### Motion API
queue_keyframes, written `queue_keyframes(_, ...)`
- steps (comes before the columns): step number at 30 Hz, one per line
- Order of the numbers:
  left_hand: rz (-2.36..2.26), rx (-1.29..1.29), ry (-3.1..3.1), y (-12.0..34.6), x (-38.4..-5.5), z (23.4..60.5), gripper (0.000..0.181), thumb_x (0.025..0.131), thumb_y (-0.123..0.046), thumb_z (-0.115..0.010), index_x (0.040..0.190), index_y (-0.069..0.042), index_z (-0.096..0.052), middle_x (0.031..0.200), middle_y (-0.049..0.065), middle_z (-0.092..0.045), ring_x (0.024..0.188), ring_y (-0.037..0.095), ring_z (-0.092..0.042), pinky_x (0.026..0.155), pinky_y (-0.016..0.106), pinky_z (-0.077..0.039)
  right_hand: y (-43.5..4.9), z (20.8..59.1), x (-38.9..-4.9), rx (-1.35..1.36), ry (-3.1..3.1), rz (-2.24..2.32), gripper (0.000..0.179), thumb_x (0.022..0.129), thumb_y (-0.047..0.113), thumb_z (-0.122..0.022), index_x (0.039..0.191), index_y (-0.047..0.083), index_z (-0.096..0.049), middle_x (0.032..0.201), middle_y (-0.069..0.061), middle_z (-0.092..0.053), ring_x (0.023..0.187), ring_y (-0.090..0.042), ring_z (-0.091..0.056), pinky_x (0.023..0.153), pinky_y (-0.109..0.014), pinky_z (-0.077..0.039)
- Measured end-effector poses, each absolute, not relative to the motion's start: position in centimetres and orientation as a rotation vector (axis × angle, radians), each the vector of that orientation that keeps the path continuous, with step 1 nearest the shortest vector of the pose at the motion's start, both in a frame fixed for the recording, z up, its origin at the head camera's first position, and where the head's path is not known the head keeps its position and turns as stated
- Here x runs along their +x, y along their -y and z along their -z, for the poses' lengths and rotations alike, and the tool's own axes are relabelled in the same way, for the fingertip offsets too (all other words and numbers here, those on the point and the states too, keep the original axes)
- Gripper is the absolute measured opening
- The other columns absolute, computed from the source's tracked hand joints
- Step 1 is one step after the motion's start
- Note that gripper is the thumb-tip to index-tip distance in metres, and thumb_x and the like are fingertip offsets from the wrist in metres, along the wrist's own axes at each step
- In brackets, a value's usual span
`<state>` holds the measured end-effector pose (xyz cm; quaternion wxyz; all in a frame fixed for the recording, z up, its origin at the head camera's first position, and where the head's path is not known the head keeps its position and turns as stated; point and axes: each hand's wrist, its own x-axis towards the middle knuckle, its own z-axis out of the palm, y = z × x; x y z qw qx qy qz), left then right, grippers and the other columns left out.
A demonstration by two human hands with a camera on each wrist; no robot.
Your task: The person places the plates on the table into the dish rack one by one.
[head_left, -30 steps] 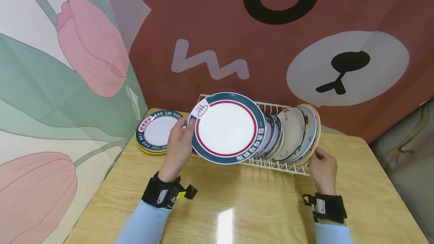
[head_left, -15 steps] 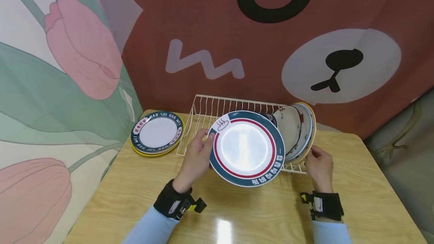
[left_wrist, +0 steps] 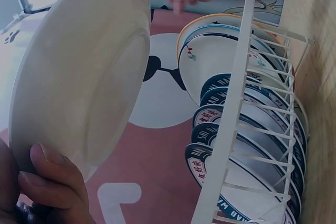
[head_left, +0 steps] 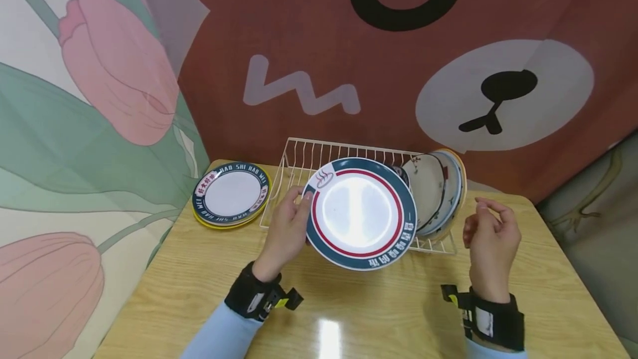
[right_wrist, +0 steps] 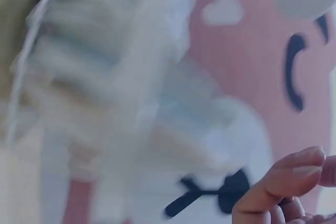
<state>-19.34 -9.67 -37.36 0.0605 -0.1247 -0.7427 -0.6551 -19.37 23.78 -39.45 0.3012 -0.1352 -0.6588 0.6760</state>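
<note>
My left hand (head_left: 286, 226) grips the left rim of a white plate (head_left: 356, 209) with a teal border and a red ring, thumb on its face. The plate is tilted toward me in front of the wire dish rack (head_left: 319, 151); its pale underside shows in the left wrist view. My right hand (head_left: 493, 242) is in the air right of the rack, fingers loosely bent and holding nothing. Beside it, bowls (head_left: 431, 193) with orange, blue and black rims lean at the rack's right end. Several blue-bordered plates (left_wrist: 252, 156) stand in the slots, mostly hidden behind the held plate in the head view.
A short stack of plates (head_left: 231, 193), blue-bordered on top with yellow rims beneath, lies on the wooden table (head_left: 379, 314) left of the rack. A bear-print cloth (head_left: 309, 26) hangs close behind the table, and a flower-print cloth (head_left: 119, 71) on the left.
The held plate has moved right and nearer to me, then slightly back up, uncovering the rack's left slots. My right hand has let go of the orange-rimmed bowl and moved right.
</note>
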Motion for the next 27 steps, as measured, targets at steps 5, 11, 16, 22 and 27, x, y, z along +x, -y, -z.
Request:
queue_keyframes(5,2.003,-0.38,2.234,10.0,-19.1,37.0,0.031,0.106,-0.022,-0.036,0.127,-0.001,-0.048,0.069,0.016,-0.063,0.047,0.025,-0.056,0.041,0.024,-0.042,-20.3,37.8,-17.4,-0.116,1.977,-1.871,0.039,0.102,0.034,-0.047,0.132,0.011,-0.051,0.071,-0.006,-0.054,0.053,-0.02,-0.046,0.038,-0.023,-0.041)
queue_keyframes(11,2.001,-0.386,2.213,10.1,-19.2,37.0,0.031,0.106,-0.021,-0.035,0.127,-0.002,-0.047,0.067,0.016,-0.061,0.047,0.026,-0.056,0.041,0.023,-0.042,-17.3,38.4,-16.8,0.15,2.335,-1.841,0.048,0.105,0.038,-0.036,0.148,0.017,-0.034,0.083,-0.008,-0.059,0.057,-0.024,-0.053,0.044,-0.028,-0.048)
queue_keyframes(16,1.994,-0.403,2.208,10.0,-19.4,37.3,0.03,0.106,-0.022,-0.035,0.125,-0.002,-0.048,0.066,0.015,-0.062,0.044,0.026,-0.054,0.039,0.022,-0.042,-16.2,39.3,-16.8,0.212,2.341,-1.933,0.047,0.105,0.035,-0.037,0.147,0.016,-0.034,0.089,-0.012,-0.059,0.056,-0.024,-0.053,0.043,-0.031,-0.049)
queue_keyframes(22,1.981,-0.398,2.229,9.9,-19.3,37.2,0.027,0.106,-0.019,-0.037,0.123,-0.002,-0.049,0.067,0.015,-0.064,0.045,0.025,-0.055,0.04,0.023,-0.043,-16.0,40.0,-17.0,0.294,2.314,-1.961,0.042,0.106,0.029,-0.033,0.145,0.014,-0.035,0.091,-0.018,-0.055,0.054,-0.023,-0.051,0.041,-0.031,-0.049)
queue_keyframes(27,1.979,-0.39,2.254,9.8,-19.4,37.1,0.028,0.105,-0.02,-0.039,0.123,0.0,-0.049,0.065,0.016,-0.062,0.046,0.027,-0.055,0.041,0.023,-0.042,-16.1,39.9,-17.1,0.305,2.336,-1.919,0.042,0.106,0.029,-0.033,0.146,0.016,-0.035,0.093,-0.019,-0.056,0.053,-0.024,-0.051,0.04,-0.033,-0.048)
